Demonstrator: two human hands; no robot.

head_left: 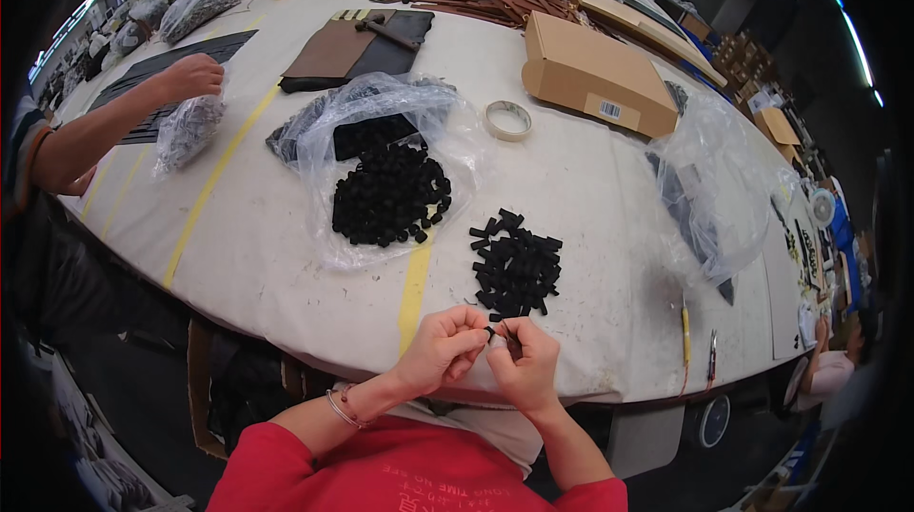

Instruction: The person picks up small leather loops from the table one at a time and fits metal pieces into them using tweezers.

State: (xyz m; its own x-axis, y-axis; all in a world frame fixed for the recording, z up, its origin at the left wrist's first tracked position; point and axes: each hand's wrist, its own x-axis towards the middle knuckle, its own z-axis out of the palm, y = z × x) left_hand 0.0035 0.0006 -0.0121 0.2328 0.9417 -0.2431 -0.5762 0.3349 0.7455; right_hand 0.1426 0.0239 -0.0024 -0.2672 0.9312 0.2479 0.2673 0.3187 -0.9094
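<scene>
My left hand (441,352) and my right hand (526,360) meet at the table's near edge, fingertips pinched together. Between them is a small black piece (490,332), mostly hidden by the fingers; its exact kind is unclear. Just beyond my hands lies a loose pile of short black tube-like pieces (514,269). Farther left, an opened clear plastic bag (333,250) spreads around a heap of small black pieces (390,193) that look shorter and rounder.
A tape roll (507,120) and a cardboard box (600,74) sit beyond the piles. Clear plastic (719,198) covers dark material at right, near a yellow pen-like tool (685,336). At left, a co-worker's hand (195,77) is above a filled bag (190,131).
</scene>
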